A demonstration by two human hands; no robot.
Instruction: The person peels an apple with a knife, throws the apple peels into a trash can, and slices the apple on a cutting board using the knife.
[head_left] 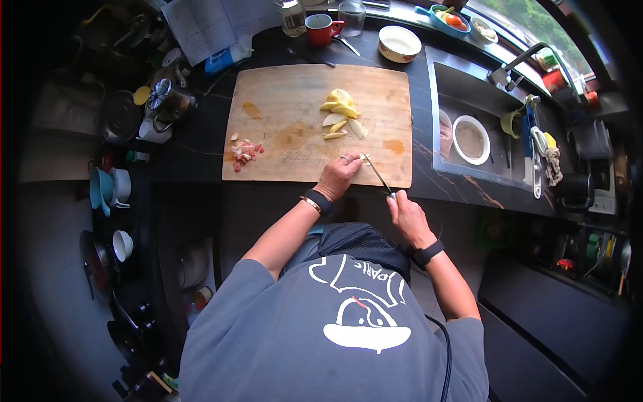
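Note:
My right hand (410, 218) is wrapped round the handle of a kitchen knife (379, 175). The blade slants up and left over the front edge of the wooden cutting board (281, 100). At its tip lie small pale pieces (365, 158), perhaps garlic. My left hand (339, 174) rests on the board just left of the blade, fingers bent and pressed together; what they pinch is hidden. Farther back sits a pile of yellowish slices (343, 106), their kind unclear. Pinkish-white scraps (246, 153), like peelings, are heaped at the board's left.
Behind the board stand a red mug (319, 30), a glass jar (351, 18) and a patterned bowl (400, 44). To the right, a sink (462, 74) holds a white bowl (471, 140). A glass pot (171, 104) and papers (201, 27) are at the left.

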